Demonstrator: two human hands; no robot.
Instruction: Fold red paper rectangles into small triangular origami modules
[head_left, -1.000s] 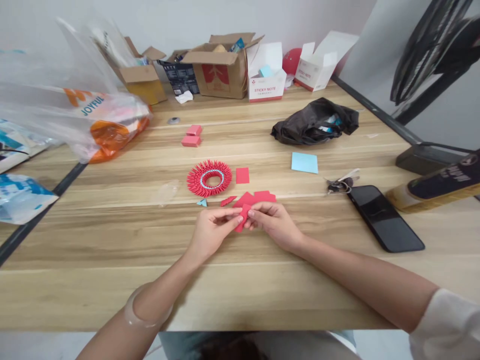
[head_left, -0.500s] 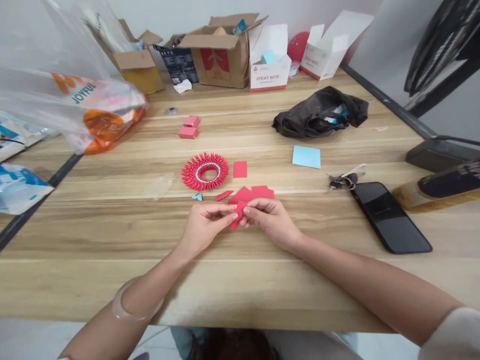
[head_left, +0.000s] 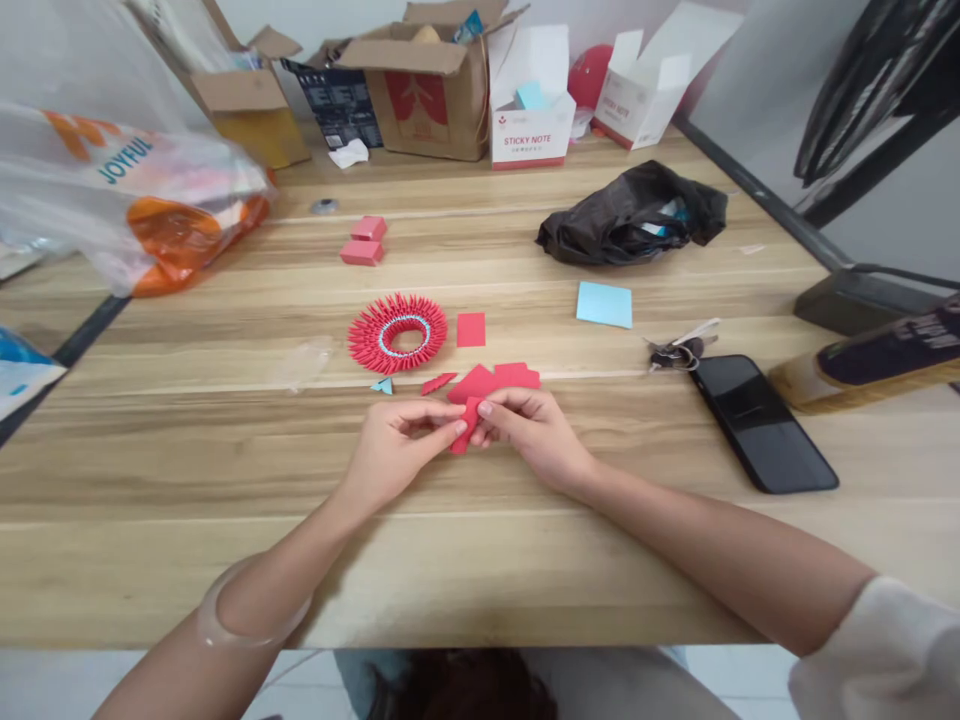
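- Red paper piece (head_left: 465, 427) pinched between both hands, low over the wooden counter (head_left: 480, 560).
- Left hand (head_left: 397, 452) grips its left edge with thumb and fingertips.
- Right hand (head_left: 534, 430) clasps its right edge.
- Red paper ring (head_left: 397, 333) lies just beyond.

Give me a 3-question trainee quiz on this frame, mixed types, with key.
1. True or false: both hands pinch the red paper.
2. The red ring lies: A) beyond the left hand, B) on the phone, C) inside the black bag.
3. Fill in: the keys lie beside the ___.

Key:
1. True. The left hand and right hand grip it between fingertips, just above the table.
2. A.
3. phone.
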